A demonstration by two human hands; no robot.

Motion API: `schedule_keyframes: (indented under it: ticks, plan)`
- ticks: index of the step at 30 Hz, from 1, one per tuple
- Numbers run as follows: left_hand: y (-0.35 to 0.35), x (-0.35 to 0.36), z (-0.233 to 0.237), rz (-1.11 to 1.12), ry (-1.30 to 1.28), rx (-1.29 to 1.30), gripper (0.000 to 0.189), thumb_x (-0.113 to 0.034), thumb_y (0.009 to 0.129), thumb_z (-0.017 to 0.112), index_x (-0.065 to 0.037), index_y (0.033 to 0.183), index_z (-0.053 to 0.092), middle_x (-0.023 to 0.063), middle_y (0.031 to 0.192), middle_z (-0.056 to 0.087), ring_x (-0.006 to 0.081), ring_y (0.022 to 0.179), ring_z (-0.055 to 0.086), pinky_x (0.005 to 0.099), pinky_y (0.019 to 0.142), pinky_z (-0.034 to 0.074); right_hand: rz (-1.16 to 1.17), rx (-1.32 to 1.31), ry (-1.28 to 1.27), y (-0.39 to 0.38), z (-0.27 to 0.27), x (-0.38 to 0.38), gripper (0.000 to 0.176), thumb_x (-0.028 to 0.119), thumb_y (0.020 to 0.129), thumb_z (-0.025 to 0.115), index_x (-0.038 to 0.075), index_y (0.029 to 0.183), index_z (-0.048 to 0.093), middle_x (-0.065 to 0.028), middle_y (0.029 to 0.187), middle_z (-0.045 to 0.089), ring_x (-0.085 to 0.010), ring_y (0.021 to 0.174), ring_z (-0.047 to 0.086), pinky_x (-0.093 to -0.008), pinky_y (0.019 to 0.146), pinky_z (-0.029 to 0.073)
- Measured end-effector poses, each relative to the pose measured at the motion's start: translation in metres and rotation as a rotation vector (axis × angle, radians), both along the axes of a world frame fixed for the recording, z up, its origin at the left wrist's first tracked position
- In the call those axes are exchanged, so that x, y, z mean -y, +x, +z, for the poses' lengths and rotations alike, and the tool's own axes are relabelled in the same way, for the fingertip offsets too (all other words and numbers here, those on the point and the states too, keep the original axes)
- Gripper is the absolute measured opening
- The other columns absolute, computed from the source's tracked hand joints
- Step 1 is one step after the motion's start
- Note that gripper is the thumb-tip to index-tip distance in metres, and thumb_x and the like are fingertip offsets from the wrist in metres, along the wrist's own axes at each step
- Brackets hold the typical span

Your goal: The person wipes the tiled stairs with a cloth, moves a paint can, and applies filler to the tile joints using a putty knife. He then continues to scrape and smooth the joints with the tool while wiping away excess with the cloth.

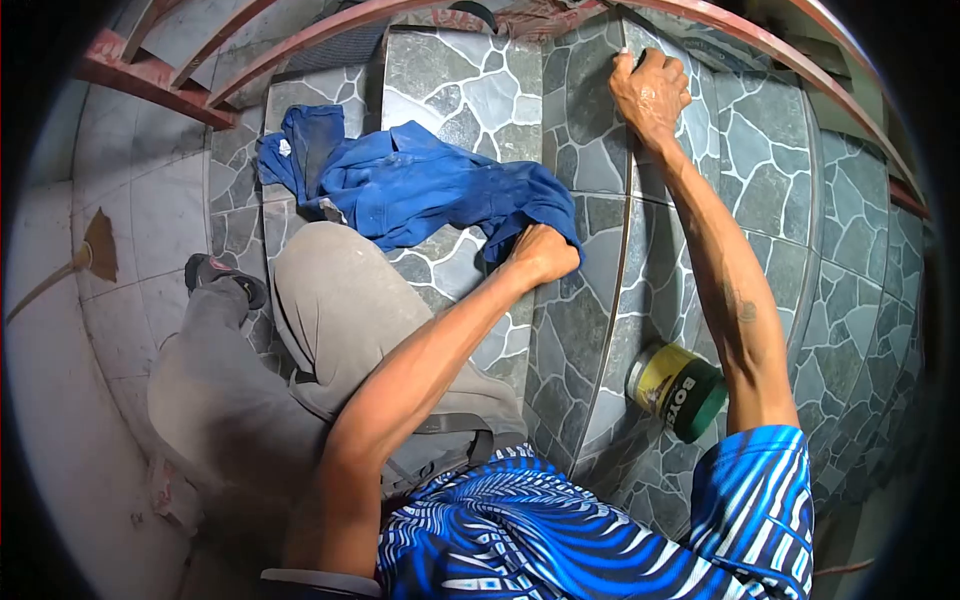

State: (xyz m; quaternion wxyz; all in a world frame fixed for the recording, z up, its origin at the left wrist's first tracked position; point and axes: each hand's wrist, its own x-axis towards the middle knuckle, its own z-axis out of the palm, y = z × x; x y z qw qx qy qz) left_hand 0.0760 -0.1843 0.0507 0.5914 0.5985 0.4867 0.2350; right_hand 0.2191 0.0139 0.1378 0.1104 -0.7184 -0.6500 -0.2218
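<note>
Clamped on one end of the crumpled blue garment with the left hand, low across the stairs; well apart, at the far edge of a step, resting on the stone-pattern tiles with the right hand, fingers bent, impossible to tell whether around anything. Best to press evenly along the edge and bunch loose fabric clear underfoot. Beware of knocking the yellow-and-green BOYS-lettered can beside the right forearm, and of the red railing limiting reach. Far left, a broom.
</note>
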Motion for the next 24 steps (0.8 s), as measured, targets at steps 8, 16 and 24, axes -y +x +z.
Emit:
schedule_keyframes:
  ticks: [8, 16, 24]
  plan:
    - [-0.005, 0.013, 0.004, 0.131, 0.252, 0.131, 0.018, -0.008, 0.07, 0.057, 0.006, 0.078, 0.065, 0.0355, 0.089, 0.065, 0.0514, 0.09, 0.064, 0.0534, 0.081, 0.053, 0.004, -0.007, -0.018, -0.002, 0.002, 0.003, 0.058, 0.048, 0.091, 0.055, -0.005, 0.114, 0.062, -0.0332, 0.116, 0.056, -0.0516, 0.112, 0.052, -0.0634, 0.095, 0.037]
    - [-0.01, 0.009, 0.005, 0.096, 0.208, 0.08, 0.014, -0.008, 0.067, 0.058, 0.005, 0.073, 0.06, 0.0334, 0.082, 0.064, 0.0526, 0.082, 0.063, 0.054, 0.075, 0.052, -0.025, 0.031, -0.03, 0.013, -0.01, -0.006, 0.061, 0.052, 0.092, 0.054, -0.003, 0.119, 0.062, -0.0336, 0.124, 0.055, -0.0532, 0.118, 0.051, -0.0637, 0.099, 0.038]
    - [-0.016, 0.004, 0.008, -0.01, -0.023, -0.007, 0.018, -0.009, 0.067, 0.058, 0.005, 0.079, 0.062, 0.0331, 0.087, 0.065, 0.0515, 0.085, 0.063, 0.0536, 0.077, 0.053, -0.064, 0.002, -0.091, 0.001, -0.001, 0.0, 0.063, 0.053, 0.092, 0.053, -0.003, 0.121, 0.062, -0.0355, 0.126, 0.054, -0.055, 0.12, 0.049, -0.0644, 0.1, 0.037]
